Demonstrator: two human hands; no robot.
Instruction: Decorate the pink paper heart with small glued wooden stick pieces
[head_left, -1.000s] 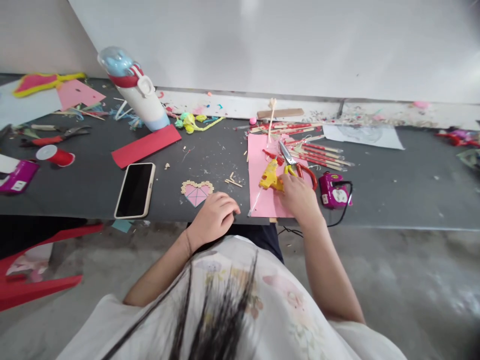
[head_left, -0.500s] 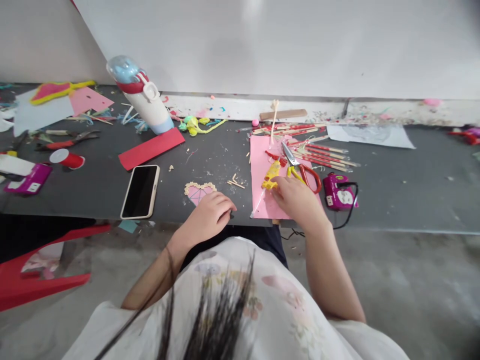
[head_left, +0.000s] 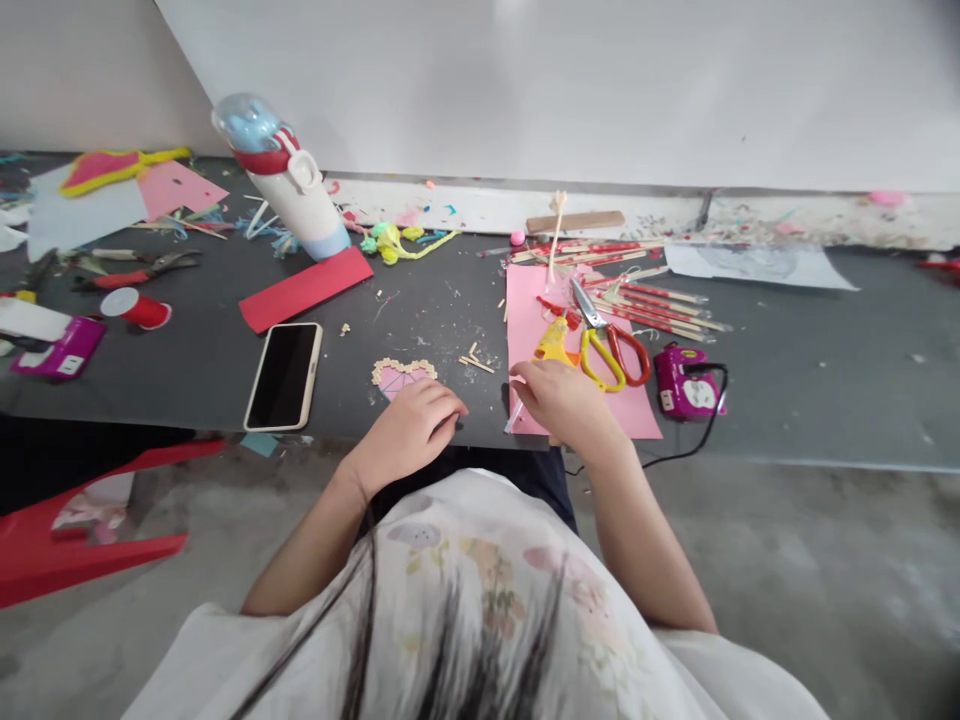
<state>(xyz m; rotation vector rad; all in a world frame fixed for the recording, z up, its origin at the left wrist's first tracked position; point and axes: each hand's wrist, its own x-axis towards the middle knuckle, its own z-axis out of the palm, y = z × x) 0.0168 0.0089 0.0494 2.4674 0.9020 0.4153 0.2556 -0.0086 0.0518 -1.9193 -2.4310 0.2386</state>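
At the table's front edge, my left hand lies palm down with its fingers loosely bent, covering the lower part of a pink paper heart. Small pale wooden bits line the heart's upper rim. My right hand hovers or rests over a pink sheet, its fingertips pointing left and nothing visible in them. Just beyond it lie a yellow plastic tool with an orange part and scissors with yellow and red handles. A few short cut sticks sit between the hands.
Red-wrapped sticks lie behind the scissors. A purple package with a black cord is at the right. Leftward are a phone, a red strip, a leaning bottle, a thread spool and pliers.
My right hand has moved left and towards me, off the yellow tool, uncovering more of it and of the scissor handles. My left hand stays by the heart. The view has shifted slightly.
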